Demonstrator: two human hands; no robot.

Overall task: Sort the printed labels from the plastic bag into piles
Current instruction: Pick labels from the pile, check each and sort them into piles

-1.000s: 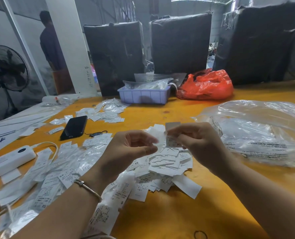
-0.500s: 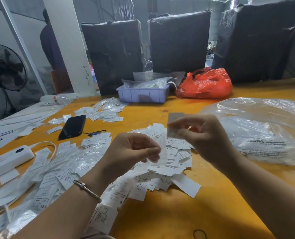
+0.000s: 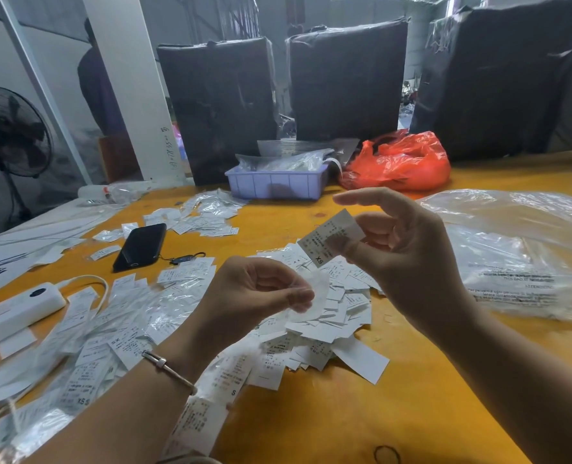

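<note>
Clear plastic sleeve (image 3: pixel 314 296), seemingly empty, is pinched in the left hand (image 3: pixel 254 296). The right hand (image 3: pixel 408 252) pinches an XS label (image 3: pixel 328 242), index finger raised, above the label pile (image 3: pixel 331 316) on the table (image 3: pixel 361 413).

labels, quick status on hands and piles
Right hand pinching an XS label. Left hand pinching an empty clear sleeve. Loose label pile below on table. Nothing in the way.

a black phone (image 3: pixel 140 246) lies near a white power strip (image 3: pixel 13 311); a lilac tray (image 3: pixel 277 185) sits beside a red bag (image 3: pixel 401 162).
</note>
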